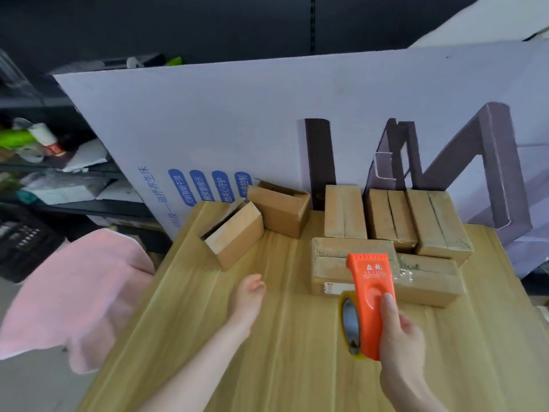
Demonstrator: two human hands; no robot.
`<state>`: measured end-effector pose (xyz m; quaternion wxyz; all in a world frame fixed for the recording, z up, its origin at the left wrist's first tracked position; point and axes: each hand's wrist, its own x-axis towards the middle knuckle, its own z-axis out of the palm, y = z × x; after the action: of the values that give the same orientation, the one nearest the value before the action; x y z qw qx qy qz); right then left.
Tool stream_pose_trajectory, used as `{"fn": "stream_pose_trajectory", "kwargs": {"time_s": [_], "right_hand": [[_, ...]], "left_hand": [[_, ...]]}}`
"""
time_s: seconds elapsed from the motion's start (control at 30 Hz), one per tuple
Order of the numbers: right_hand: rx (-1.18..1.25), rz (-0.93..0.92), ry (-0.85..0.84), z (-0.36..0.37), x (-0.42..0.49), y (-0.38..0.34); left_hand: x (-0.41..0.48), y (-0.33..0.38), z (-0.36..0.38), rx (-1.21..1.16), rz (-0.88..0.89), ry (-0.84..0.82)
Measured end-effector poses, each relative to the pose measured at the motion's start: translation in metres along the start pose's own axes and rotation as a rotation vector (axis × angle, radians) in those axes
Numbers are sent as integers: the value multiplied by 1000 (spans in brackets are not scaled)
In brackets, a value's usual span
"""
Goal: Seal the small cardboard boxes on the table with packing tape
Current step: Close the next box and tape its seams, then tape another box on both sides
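Stockroom or packing corner, not a living space. Dark metal shelving (74, 208) at left, crammed with loose packets, containers and papers. Black slotted shelf upright (312, 22) against the dark back wall. Big white product carton (237, 114), printed with blue Chinese labels and a furniture-frame picture, leans behind a light wooden table (297, 367). On the table, a cluster of small cardboard boxes (344, 212), some taped. Orange tape dispenser (371, 281) with a tape roll above the table.

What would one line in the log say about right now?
right hand: grips orange tape dispenser | left hand: open, holds nothing, over table | front-left box: unsealed
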<state>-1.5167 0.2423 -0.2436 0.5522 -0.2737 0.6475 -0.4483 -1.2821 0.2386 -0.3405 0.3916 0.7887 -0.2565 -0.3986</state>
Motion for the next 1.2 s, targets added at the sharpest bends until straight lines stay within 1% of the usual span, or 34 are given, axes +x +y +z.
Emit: {"fn": "stream_pose_trajectory", "kwargs": {"time_s": [0.1, 0.2, 0.3, 0.37, 0.43, 0.53, 0.57, 0.6, 0.73, 0.8, 0.9, 1.03, 1.2], "right_hand": [[4, -47, -31, 54, -3, 0], [-14, -68, -29, 106, -2, 4], [-27, -65, -9, 148, 1, 14], [-17, -60, 6, 170, 2, 20], [-3, -59, 13, 185, 0, 26], [-9, -30, 30, 197, -5, 36], [-11, -20, 45, 199, -5, 39], [-10, -9, 59, 201, -6, 40], [-29, 8, 107, 205, -3, 44], [-33, 8, 113, 205, -3, 45], [-43, 18, 120, 203, -7, 50], [-20, 32, 102, 192, -15, 56], [27, 18, 60, 169, -31, 55]], "left_hand": [[39, 21, -54, 200, 216, 112], [88, 40, -85, 302, 377, 189], [138, 55, -99, 436, 496, 191], [176, 66, -101, 571, 553, 140], [209, 73, -96, 759, 516, 41], [233, 65, -86, 971, 330, -88], [235, 59, -83, 1006, 288, -106], [236, 52, -82, 1030, 282, -94], [242, 34, -86, 993, 418, 49], [242, 30, -86, 1003, 470, 89], [238, 26, -84, 1072, 511, 87], [223, 15, -90, 1134, 536, 27], [170, -14, -96, 1162, 551, 44]]}}
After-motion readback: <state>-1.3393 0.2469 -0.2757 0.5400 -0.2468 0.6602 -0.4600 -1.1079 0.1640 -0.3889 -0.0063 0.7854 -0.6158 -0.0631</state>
